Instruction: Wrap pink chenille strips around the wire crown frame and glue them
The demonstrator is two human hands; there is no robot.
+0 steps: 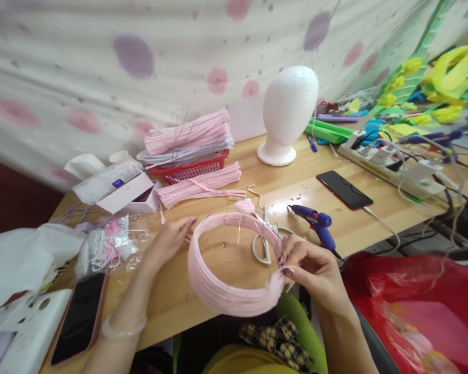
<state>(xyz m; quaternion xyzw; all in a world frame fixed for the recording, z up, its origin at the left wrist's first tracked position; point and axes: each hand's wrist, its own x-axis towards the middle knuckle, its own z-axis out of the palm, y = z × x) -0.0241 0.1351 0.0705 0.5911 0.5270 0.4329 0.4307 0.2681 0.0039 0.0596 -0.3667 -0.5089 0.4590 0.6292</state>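
Observation:
A round pink hoop (226,304), built of fuzzy stems like pipe cleaners, is held tilted above the front of the table. My right hand (315,270) pinches its right side, where the pink ends overlap. Beside the hoop's left wall is my left hand (173,239), its fingers loosely stretched toward the rim; whether they touch it I cannot tell. Thin wires and a small pink piece (244,206) show at the far rim. Scissors (260,255) with pale handles lie on the table, seen through and behind the hoop. A blue glue gun (315,222) rests just beyond my right hand.
Pink stem bundles (203,186) lie before a red basket (195,171) holding more. A white foam head (288,109) stands at the back. Phones (345,189), a power strip (390,166) with cables and bagged beads (111,241) flank the work area. A red bag (421,291) is at right.

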